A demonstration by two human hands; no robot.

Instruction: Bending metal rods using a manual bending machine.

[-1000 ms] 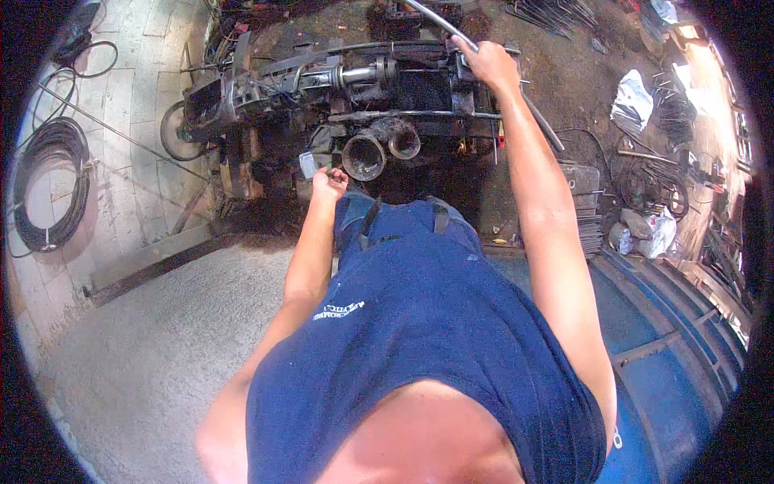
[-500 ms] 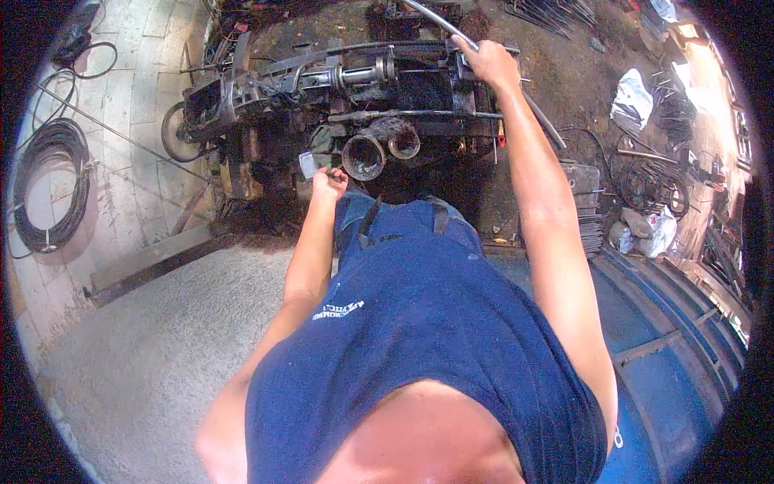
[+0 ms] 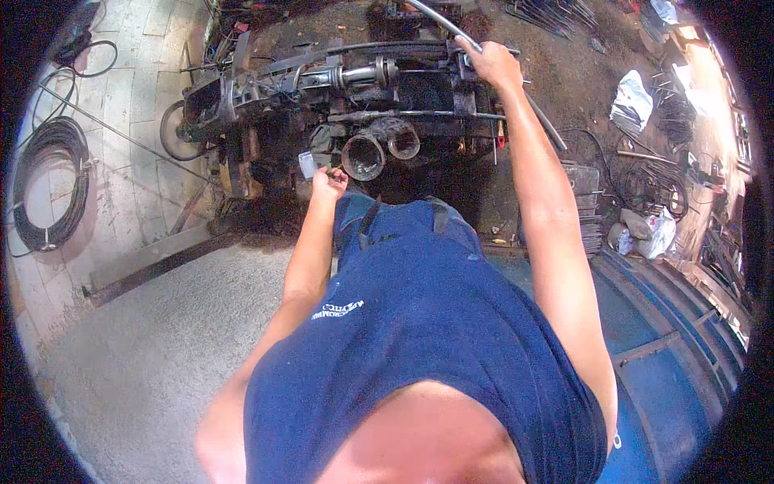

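My left hand (image 3: 329, 184) is low in front of the machine, its fingers curled around something small and dark that I cannot make out. Beside it are a small white box or tag (image 3: 306, 164) and two round metal cups (image 3: 364, 157), open towards me. My right arm reaches far forward. At its end my right hand (image 3: 493, 66) is closed over a long, bent grey metal tube (image 3: 434, 16), which runs under the hand and comes out past the wrist. Behind the cups lies the greasy machine (image 3: 282, 87), with a shiny cylindrical shaft (image 3: 359, 75) across it.
Coiled black cable (image 3: 50, 184) lies on the pale tiled floor at left. Thin rods (image 3: 552, 18), white bags (image 3: 631, 101) and tangled wire (image 3: 657, 189) lie on the dark ground at right. Ribbed blue metal panels (image 3: 661, 355) stand at lower right, a grey rough slab (image 3: 177, 331) at lower left.
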